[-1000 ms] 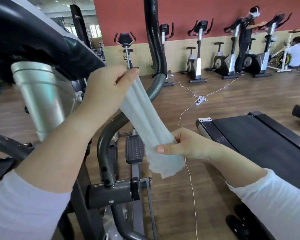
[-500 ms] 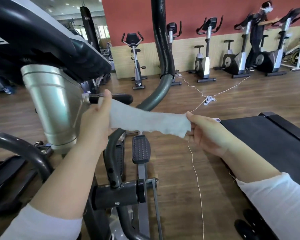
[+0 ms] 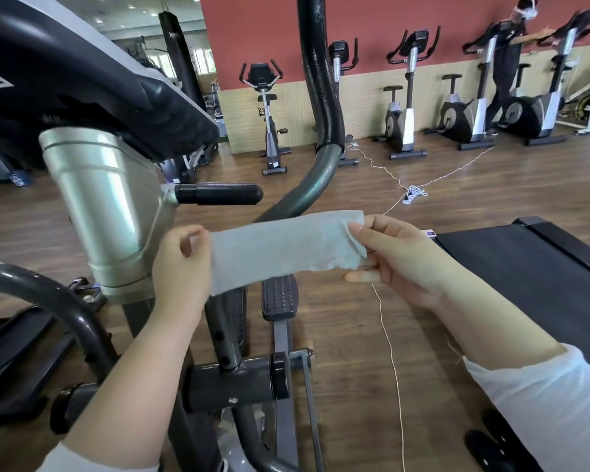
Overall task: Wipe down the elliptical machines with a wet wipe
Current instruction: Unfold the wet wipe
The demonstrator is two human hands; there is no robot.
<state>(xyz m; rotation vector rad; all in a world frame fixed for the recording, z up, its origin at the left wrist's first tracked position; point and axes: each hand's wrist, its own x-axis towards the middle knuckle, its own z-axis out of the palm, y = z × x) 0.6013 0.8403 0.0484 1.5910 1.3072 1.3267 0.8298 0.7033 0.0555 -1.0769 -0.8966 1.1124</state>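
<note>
Both hands pinch the wet wipe [image 3: 283,250], your left hand [image 3: 181,264] its nine-o'clock end, your right hand [image 3: 399,260] its three-o'clock end, stretched before the elliptical machine [image 3: 106,206]. It looks limp, light and damp; gather it into one palm.

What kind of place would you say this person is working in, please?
Most likely a commercial gym. A row of upright exercise bikes stands along the red wall, a treadmill lies at right, and close in front is the elliptical machine to be cleaned with the wet wipe.
</note>
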